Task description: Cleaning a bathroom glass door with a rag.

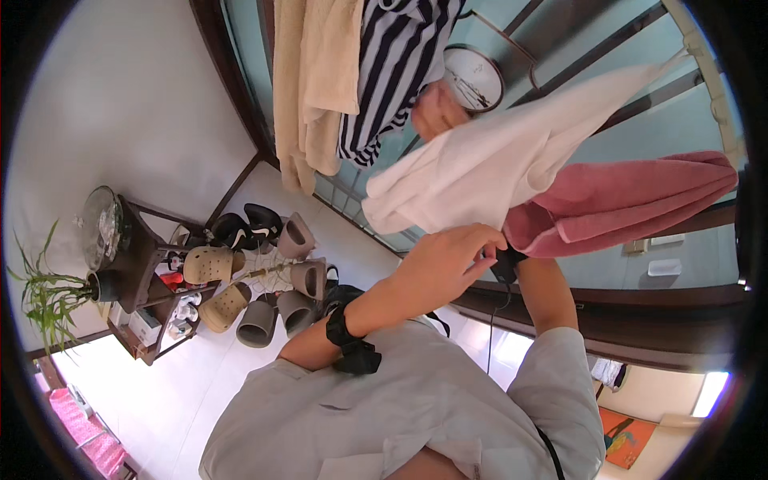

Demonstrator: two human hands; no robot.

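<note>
My left hand (453, 255), with fingers bent, is at the lower edge of a white cloth (474, 162) and beside the near end of a pink towel (630, 198); whether it grips either is unclear. My right forearm passes behind the cloths. Beyond the white cloth a blurred hand (441, 111), apparently my right, appears with curled fingers beside a navy-and-white striped cloth (396, 78); its grip cannot be made out. Close to it is a round white dish (477, 72) with thin dark items. Cream towels (327, 72) hang left of the striped cloth.
A dark-framed glass panel (654, 138) stands behind the cloths. Clogs (213, 264), slides (258, 321) and black shoes (261, 222) are at the left, by a dark wooden shelf (141, 270) with a glass bowl (102, 228) and a potted plant (105, 287). A black cable (492, 336) hangs by my right arm.
</note>
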